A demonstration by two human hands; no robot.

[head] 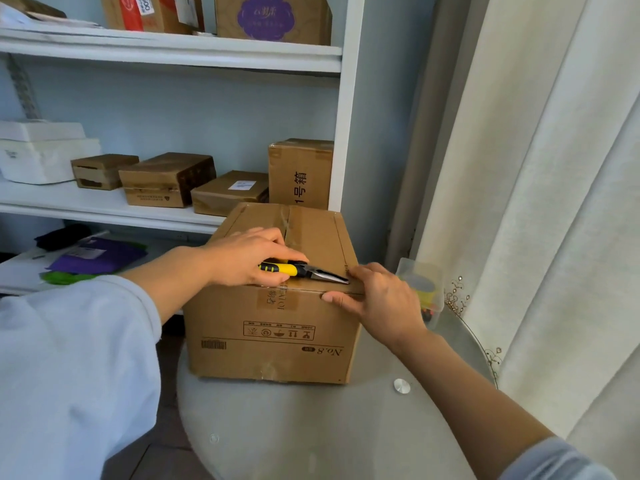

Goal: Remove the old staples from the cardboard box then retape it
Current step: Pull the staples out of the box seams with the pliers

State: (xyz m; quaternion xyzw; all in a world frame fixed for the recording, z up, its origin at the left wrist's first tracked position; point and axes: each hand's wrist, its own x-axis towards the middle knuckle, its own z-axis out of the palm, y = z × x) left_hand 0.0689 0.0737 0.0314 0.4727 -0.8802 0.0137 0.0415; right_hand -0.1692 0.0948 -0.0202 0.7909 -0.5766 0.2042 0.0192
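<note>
Head view looks down on a cardboard box (273, 327) standing on a round grey table (311, 427), its taped top flaps closed. The left hand (249, 256) lies over the near edge of the lid, fingers curled round the yellow-and-black handles of a pair of pliers (304, 271), whose slim nose points right along the lid. The right hand (377, 299) rests at the box's near right corner, fingers straight, fingertips touching the top edge just beside the pliers' tip. A clear plastic container (420, 289) sits behind that hand. Smaller boxes line the white shelf (104, 202) beyond.
</note>
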